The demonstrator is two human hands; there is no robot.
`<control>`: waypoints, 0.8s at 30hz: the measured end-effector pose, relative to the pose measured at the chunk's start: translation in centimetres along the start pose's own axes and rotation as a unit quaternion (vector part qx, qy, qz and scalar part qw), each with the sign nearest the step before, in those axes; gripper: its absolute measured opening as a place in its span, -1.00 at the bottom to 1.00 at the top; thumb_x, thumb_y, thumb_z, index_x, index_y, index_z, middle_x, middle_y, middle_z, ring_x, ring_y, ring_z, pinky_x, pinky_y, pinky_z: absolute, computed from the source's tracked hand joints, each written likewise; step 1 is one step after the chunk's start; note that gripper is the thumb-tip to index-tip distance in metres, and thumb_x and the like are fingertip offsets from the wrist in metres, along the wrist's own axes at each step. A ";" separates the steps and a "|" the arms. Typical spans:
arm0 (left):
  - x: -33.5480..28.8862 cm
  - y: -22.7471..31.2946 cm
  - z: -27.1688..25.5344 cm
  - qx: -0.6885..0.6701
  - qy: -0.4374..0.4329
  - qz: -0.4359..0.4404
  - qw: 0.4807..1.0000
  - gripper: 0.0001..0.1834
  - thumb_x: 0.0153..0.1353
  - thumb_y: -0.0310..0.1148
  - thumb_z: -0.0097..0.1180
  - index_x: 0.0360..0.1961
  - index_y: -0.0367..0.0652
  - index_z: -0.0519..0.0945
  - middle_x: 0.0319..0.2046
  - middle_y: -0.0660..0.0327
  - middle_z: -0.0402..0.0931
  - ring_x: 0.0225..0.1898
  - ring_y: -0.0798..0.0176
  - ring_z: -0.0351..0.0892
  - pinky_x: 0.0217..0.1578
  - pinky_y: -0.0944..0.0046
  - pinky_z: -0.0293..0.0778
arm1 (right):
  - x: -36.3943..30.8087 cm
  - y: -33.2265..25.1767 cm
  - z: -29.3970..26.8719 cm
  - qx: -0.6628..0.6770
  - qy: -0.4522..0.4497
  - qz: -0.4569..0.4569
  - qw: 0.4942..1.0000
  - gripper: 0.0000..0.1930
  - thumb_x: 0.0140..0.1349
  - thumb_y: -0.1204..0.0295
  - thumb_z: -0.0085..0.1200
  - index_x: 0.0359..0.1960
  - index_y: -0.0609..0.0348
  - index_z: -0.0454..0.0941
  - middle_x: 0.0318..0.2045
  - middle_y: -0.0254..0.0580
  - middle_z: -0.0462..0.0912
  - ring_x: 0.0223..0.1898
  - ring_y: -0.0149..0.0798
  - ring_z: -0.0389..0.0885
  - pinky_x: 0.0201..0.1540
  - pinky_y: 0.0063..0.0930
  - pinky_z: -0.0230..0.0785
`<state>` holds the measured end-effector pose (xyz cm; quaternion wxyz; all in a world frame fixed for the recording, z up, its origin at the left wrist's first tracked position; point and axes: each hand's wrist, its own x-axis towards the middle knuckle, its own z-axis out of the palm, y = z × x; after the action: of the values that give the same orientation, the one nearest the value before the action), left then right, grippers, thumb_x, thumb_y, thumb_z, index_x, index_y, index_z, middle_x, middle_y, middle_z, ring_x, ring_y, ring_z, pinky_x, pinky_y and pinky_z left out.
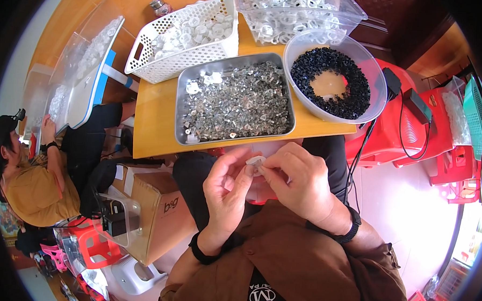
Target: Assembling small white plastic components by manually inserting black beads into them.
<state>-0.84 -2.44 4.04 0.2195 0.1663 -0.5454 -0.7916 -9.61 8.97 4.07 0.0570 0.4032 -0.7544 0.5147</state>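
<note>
Over my lap, just off the table's near edge, my left hand (226, 188) and my right hand (301, 181) meet at a small whitish plastic piece (256, 161). The left thumb and fingers grip it from one side. From the other side, my right thumb and forefinger pinch it; whether they also hold a smaller part is hidden. Beyond my hands lies a steel tray (236, 137) heaped with small shiny metal pieces (237, 102). A few white plastic pieces (205, 83) rest in its far left part. To its right, a clear round bowl (376, 97) holds small black pieces (336, 63).
Behind the tray stand a white perforated basket (186, 59) and a clear bin (311, 19), both filled with whitish plastic parts. Black cables (359, 150) hang beside red stools (397, 136) on the right. A cardboard box (157, 211) is at my left; another person (40, 179) sits farther left.
</note>
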 end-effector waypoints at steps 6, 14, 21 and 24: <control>-0.1 -0.7 -1.0 0.041 -0.031 0.019 0.998 -0.84 0.25 -0.65 -0.01 -0.14 -0.41 0.50 -0.16 0.04 0.54 -0.20 0.34 0.56 -0.14 0.32 0.57 | 0.0 0.4 -0.4 -0.008 -0.050 -0.062 0.997 -0.85 -0.06 0.50 0.27 -0.46 0.15 0.53 -0.57 -0.20 0.50 -0.54 -0.19 0.54 -0.51 -0.43 0.42; -0.3 -1.2 -0.9 0.036 -0.029 0.071 0.996 -0.85 0.24 -0.67 -0.03 -0.17 -0.38 0.47 -0.10 -0.02 0.51 -0.13 0.28 0.55 -0.12 0.30 0.56 | 1.0 1.5 0.2 0.373 -0.138 0.283 0.873 -0.67 0.02 0.48 0.36 -0.47 0.11 0.33 -0.64 -0.51 0.47 -0.67 -0.69 0.36 -0.68 -0.81 0.20; 0.1 -0.9 -0.6 -0.058 -0.001 0.012 0.998 -0.86 0.27 -0.57 0.02 -0.15 -0.28 0.42 -0.07 0.11 0.45 -0.08 0.27 0.52 -0.09 0.27 0.54 | 0.4 1.8 1.1 0.432 -0.110 0.271 0.853 -0.78 0.07 0.55 0.29 -0.37 0.20 0.43 -0.48 -0.40 0.53 -0.49 -0.66 0.48 -0.51 -0.76 0.35; 0.4 -1.4 -1.0 -0.025 -0.005 0.017 1.000 -0.87 0.29 -0.51 0.00 -0.15 -0.25 0.41 -0.13 0.10 0.47 -0.18 0.20 0.57 -0.25 0.21 0.59 | 0.2 2.1 0.7 0.324 -0.090 0.219 0.916 -0.82 0.10 0.58 0.25 -0.31 0.24 0.49 -0.39 -0.38 0.54 -0.39 -0.63 0.51 -0.39 -0.72 0.42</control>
<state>-0.93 -2.97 2.36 0.2344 0.1474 -0.5297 -0.8017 -10.85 8.58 2.29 -0.2592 0.2689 -0.6177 0.6921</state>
